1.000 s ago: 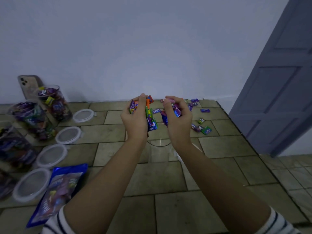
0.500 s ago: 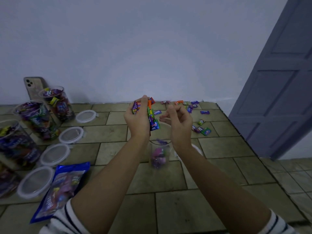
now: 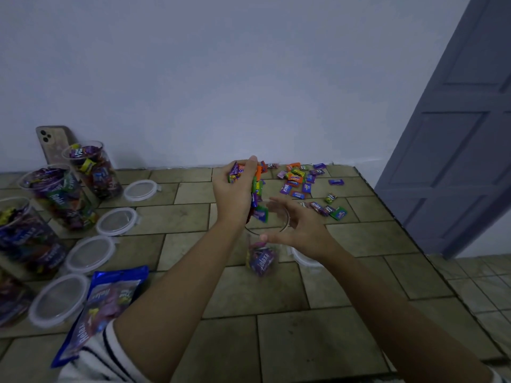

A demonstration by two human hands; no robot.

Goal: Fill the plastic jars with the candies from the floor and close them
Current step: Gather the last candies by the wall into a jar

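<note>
We look down at our two bare arms over a tiled floor [image 3: 249,299], w/ a clear plastic jar [image 3: 264,244] standing upright at centre as our landmark. Our left hand [image 3: 235,194] is above the jar's mouth, clenched round a handful of wrapped candies [image 3: 255,189], some hanging from it toward the opening. Our right hand [image 3: 298,230] is at the jar's right rim, fingers spread & released, holding nothing; we can't tell if it touches the rim. The jar has only a shallow layer of sweets at the bottom, so it's approx. a small part full. Beyond the jar, near the wall, loose candies [image 3: 307,186] remain scattered on the floor. Just right of the jar, partly hidden by our right forearm, lies what looks like its lid [image 3: 304,258]. Well left of the jar stand several filled jars [image 3: 63,197], all lidless, w/ four lids [image 3: 90,254] flat on the floor beside them, a blue candy bag [image 3: 105,305] near our left sleeve & a phone [image 3: 54,143] propped on the wall. We judge: filling is mostly done, this jar is barely begun, & no jar is closed yet.
</note>
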